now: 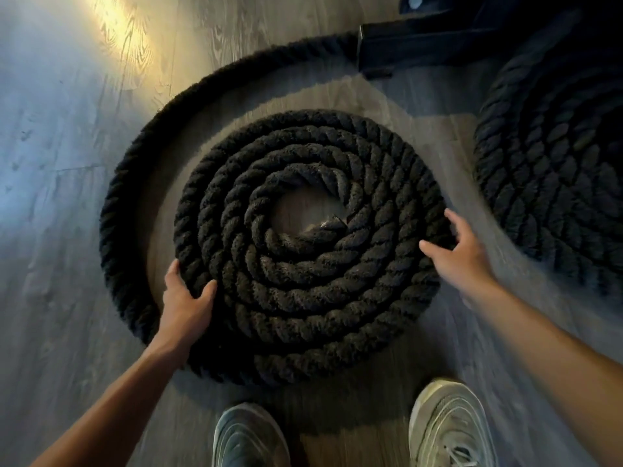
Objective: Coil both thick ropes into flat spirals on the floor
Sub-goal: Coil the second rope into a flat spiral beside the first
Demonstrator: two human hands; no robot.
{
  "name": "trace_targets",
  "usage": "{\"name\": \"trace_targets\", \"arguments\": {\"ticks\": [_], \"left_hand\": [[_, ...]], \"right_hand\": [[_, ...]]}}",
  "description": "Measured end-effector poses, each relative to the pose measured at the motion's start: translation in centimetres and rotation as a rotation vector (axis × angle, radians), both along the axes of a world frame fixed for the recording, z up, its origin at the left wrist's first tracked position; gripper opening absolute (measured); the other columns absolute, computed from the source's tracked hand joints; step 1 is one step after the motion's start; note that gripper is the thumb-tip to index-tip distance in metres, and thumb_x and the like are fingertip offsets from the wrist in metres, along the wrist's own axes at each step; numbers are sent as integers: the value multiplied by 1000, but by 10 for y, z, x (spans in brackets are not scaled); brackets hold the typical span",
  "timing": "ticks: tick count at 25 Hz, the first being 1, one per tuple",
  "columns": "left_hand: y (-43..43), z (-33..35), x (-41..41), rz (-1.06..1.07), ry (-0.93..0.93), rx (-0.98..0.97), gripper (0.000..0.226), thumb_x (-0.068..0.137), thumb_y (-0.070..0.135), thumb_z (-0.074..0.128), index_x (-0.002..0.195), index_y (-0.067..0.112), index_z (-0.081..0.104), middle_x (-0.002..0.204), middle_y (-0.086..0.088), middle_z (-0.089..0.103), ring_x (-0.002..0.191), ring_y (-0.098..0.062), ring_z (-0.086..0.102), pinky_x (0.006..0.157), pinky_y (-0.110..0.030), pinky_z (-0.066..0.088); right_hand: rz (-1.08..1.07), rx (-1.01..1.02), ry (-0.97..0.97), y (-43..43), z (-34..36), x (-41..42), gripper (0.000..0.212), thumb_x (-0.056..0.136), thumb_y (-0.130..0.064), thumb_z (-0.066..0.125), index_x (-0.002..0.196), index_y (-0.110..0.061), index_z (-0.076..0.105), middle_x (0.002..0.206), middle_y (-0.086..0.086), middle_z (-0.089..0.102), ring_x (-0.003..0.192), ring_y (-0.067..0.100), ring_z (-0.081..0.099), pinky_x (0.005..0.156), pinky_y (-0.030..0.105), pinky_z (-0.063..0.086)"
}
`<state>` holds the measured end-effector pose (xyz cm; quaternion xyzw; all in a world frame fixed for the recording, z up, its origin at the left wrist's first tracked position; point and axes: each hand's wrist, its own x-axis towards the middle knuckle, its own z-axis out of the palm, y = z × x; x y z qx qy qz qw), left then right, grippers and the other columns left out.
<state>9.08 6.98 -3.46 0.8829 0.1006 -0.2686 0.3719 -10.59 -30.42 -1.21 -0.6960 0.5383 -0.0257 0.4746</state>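
Two pale sneakers, left (251,436) and right (450,426), stand at the near edge of the view on the wood-grain floor (60,203), toes pointing at the coil.

Left hand (185,301): its grip is closed on the outer turn of the coiled rope (303,251) at the near-left rim, thumb on top of the rope and fingers wrapped around the outside edge. The bare forearm runs back to the lower left corner.

Right hand (458,251): its grip is open, fingers spread, fingertips touching the outer turn at the right rim of the coil. Nothing is enclosed by it. Slight motion blur is present on this hand.

Coiled rope: thick, dark, twisted strands, lying flat on the floor directly ahead of the shoes in roughly five turns. A small gap of bare floor shows at the centre, where the rope's taped end sits.

Loose tail (141,170): one further length of the same rope arcs around the left side of the coil, apart from it, and runs to the far side toward a dark metal frame base (404,48).

Second coiled rope (553,183): lies flat at the right edge of the view, close beside the first, partly cut off.
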Motion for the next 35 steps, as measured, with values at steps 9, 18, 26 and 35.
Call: {"name": "trace_targets", "arguments": {"ticks": [9,18,26,35], "left_hand": [[-26,16,35,-114,-167,106,64,101,25,55,157,25,24,155,-23,33,139,-37,40,118,-46,32],[-29,33,34,-288,-83,348,71,88,28,65,145,26,23,127,-28,56,97,-43,64,91,-51,53],[-22,34,-7,-356,-95,428,73,81,35,79,133,6,38,131,-26,49,122,-45,49,101,-49,42],[-38,24,45,-327,-183,287,61,93,10,55,150,25,39,149,-24,35,132,-45,44,115,-46,34]], "right_hand": [[27,-60,162,62,-6,-27,76,98,-48,46,157,-27,2,162,13,18,142,37,30,109,50,32],[107,-66,224,47,-22,-19,77,101,-44,38,156,-26,-14,164,13,9,147,37,22,115,50,22],[-43,-147,138,11,-14,0,70,97,-53,44,154,-21,20,159,11,28,142,35,31,110,49,31],[39,-141,-4,103,-18,-52,74,100,-45,38,156,-28,-7,166,3,1,151,24,11,113,32,15]]}}
